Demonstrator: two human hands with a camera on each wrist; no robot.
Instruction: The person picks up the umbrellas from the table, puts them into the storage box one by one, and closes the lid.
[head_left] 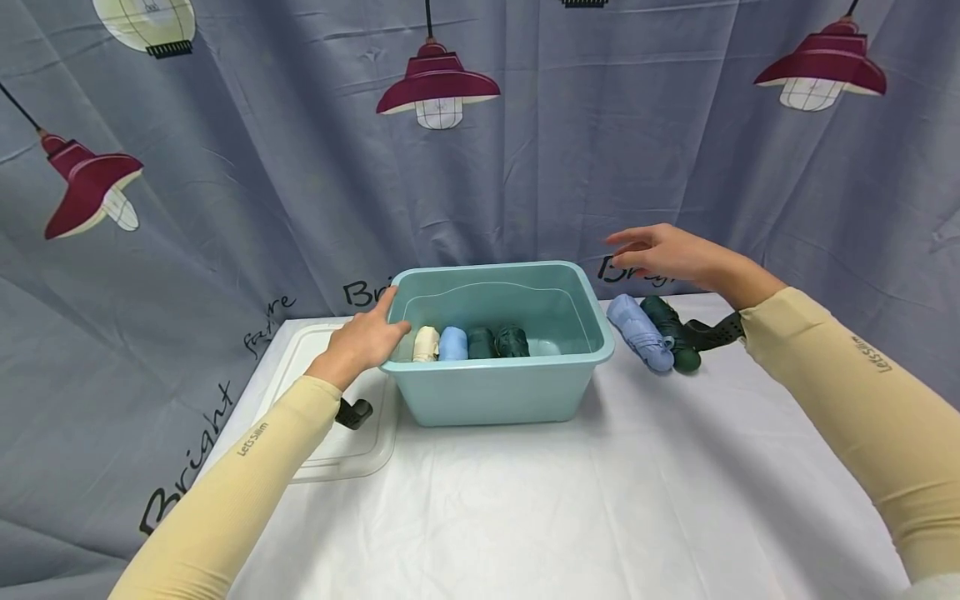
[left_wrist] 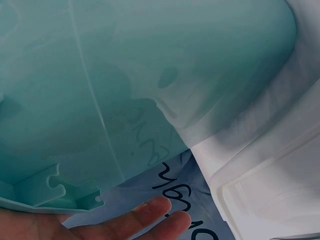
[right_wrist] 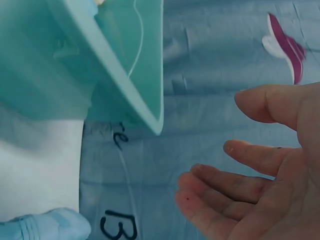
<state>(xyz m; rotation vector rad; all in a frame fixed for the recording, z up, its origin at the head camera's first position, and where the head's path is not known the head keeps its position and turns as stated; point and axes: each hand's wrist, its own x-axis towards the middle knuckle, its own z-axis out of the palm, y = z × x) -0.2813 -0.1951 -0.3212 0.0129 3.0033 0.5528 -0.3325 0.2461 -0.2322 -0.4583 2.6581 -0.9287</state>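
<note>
My left hand rests on the left rim of a light teal plastic bin, thumb over the inner side. In the left wrist view its fingers stretch straight outside the wall. Inside the bin, rolled bundles stand in a row: a cream roll, a blue roll and dark green rolls. My right hand hovers beyond the bin's right side, holding nothing, fingers loosely bent and apart. Below it on the table lie a long blue roll and a dark green roll, side by side.
A pale translucent lid lies flat on the white-covered table, left of the bin and partly behind my left arm. A grey-blue curtain printed with red lamps hangs close behind the table.
</note>
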